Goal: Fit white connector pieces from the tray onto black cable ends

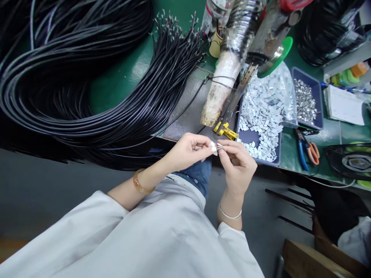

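My left hand, with an amber bangle at the wrist, pinches at the table's front edge. Its fingertips meet those of my right hand, which has a thin silver bangle. Between them is a small thin metallic piece, too small to name, pinched by my right fingers. Something white covers or sits at the left fingertips; I cannot tell which. Just beyond the hands are yellow clips at the lower end of a metal bar. A tray of small white-grey pieces lies to the right.
A large bundle of black cables fills the left, its stripped ends pointing away. A foil duct with a stained white nozzle hangs over the green table. Right are a bin of metal parts, pliers, paper and a black fan.
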`<state>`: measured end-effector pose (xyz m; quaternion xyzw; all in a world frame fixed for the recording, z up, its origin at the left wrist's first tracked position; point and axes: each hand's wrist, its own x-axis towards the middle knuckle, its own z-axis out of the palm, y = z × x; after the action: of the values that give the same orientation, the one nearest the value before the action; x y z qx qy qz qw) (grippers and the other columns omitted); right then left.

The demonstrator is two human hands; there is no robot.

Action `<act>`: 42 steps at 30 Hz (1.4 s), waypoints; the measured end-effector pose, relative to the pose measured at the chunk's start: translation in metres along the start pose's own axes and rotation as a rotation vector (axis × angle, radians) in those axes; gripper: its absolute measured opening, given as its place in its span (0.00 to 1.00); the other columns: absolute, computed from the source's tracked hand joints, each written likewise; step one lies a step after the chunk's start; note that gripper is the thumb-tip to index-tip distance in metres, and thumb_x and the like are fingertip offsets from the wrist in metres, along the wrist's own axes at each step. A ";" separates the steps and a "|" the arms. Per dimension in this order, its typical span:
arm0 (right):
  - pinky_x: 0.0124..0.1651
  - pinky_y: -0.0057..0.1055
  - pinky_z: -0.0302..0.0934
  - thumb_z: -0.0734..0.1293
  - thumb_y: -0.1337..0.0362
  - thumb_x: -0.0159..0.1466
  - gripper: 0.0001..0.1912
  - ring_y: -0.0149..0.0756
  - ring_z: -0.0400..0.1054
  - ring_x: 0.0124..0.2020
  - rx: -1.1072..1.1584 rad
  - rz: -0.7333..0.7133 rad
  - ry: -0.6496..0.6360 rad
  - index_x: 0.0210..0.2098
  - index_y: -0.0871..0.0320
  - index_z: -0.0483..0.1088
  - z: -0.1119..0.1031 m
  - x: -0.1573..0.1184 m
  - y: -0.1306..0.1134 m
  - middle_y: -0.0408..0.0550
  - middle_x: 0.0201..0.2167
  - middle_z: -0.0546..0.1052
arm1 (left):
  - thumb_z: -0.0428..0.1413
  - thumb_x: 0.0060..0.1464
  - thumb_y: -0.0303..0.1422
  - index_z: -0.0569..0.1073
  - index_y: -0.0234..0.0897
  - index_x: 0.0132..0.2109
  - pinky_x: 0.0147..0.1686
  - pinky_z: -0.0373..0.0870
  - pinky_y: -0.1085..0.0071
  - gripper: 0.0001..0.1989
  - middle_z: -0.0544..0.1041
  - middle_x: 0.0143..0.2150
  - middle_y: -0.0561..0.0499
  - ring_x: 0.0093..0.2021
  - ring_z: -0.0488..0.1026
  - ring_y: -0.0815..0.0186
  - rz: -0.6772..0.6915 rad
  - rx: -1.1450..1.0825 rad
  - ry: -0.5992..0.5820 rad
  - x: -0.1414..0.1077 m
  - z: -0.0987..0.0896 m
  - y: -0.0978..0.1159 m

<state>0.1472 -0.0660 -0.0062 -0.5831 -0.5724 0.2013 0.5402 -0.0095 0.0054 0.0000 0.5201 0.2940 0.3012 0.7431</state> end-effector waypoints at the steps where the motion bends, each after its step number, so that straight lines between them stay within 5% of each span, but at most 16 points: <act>1: 0.43 0.35 0.76 0.71 0.70 0.64 0.07 0.35 0.78 0.42 -0.036 -0.029 -0.002 0.39 0.52 0.79 -0.001 0.000 -0.001 0.46 0.40 0.82 | 0.65 0.53 0.36 0.71 0.31 0.25 0.25 0.58 0.78 0.15 0.67 0.20 0.56 0.23 0.61 0.75 -0.008 0.008 -0.006 0.000 0.000 0.000; 5: 0.48 0.36 0.75 0.70 0.73 0.63 0.10 0.34 0.78 0.43 -0.144 -0.115 0.001 0.40 0.52 0.79 -0.002 -0.001 -0.005 0.45 0.41 0.83 | 0.63 0.54 0.34 0.71 0.31 0.25 0.25 0.59 0.78 0.14 0.68 0.19 0.55 0.22 0.62 0.75 -0.027 0.021 -0.032 0.001 0.000 -0.003; 10: 0.41 0.32 0.77 0.71 0.69 0.63 0.04 0.34 0.79 0.42 0.163 0.065 -0.031 0.35 0.53 0.79 0.004 0.000 0.004 0.46 0.40 0.82 | 0.66 0.50 0.31 0.78 0.30 0.28 0.26 0.63 0.79 0.08 0.74 0.22 0.53 0.24 0.67 0.75 0.009 -0.076 -0.097 0.002 -0.006 -0.004; 14: 0.45 0.35 0.78 0.70 0.67 0.65 0.03 0.35 0.80 0.42 0.276 0.123 0.001 0.35 0.55 0.77 0.008 0.001 0.007 0.46 0.40 0.82 | 0.66 0.48 0.27 0.82 0.31 0.31 0.33 0.71 0.77 0.02 0.81 0.29 0.49 0.29 0.73 0.72 0.039 -0.136 -0.102 0.002 -0.006 -0.002; 19: 0.45 0.39 0.79 0.65 0.69 0.68 0.06 0.37 0.81 0.42 0.057 -0.087 0.274 0.41 0.55 0.75 0.012 -0.001 -0.008 0.47 0.43 0.82 | 0.65 0.47 0.24 0.82 0.31 0.31 0.31 0.68 0.79 0.01 0.80 0.26 0.52 0.27 0.71 0.74 0.034 -0.153 0.101 0.001 0.001 -0.001; 25: 0.45 0.32 0.77 0.74 0.77 0.58 0.14 0.33 0.79 0.39 -0.347 -0.432 0.210 0.40 0.55 0.77 0.014 -0.004 -0.014 0.45 0.39 0.83 | 0.64 0.41 0.23 0.80 0.31 0.27 0.26 0.63 0.79 0.02 0.75 0.22 0.55 0.24 0.66 0.75 0.051 -0.144 0.201 0.004 0.004 0.002; 34: 0.44 0.37 0.76 0.71 0.72 0.63 0.07 0.36 0.79 0.40 -0.127 -0.202 0.234 0.38 0.54 0.74 0.013 -0.006 0.001 0.45 0.39 0.83 | 0.62 0.46 0.26 0.79 0.32 0.27 0.34 0.70 0.77 0.02 0.79 0.27 0.53 0.29 0.72 0.72 0.082 -0.130 0.241 0.004 0.002 0.002; 42: 0.45 0.32 0.76 0.71 0.73 0.62 0.10 0.34 0.80 0.41 -0.365 -0.420 0.151 0.39 0.54 0.72 0.014 -0.003 0.004 0.45 0.42 0.84 | 0.63 0.46 0.27 0.80 0.32 0.27 0.32 0.69 0.77 0.02 0.78 0.25 0.53 0.28 0.71 0.72 0.082 -0.079 0.281 0.006 0.004 0.004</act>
<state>0.1363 -0.0625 -0.0158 -0.5527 -0.6655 -0.0653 0.4974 -0.0031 0.0085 0.0039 0.4549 0.3616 0.4126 0.7015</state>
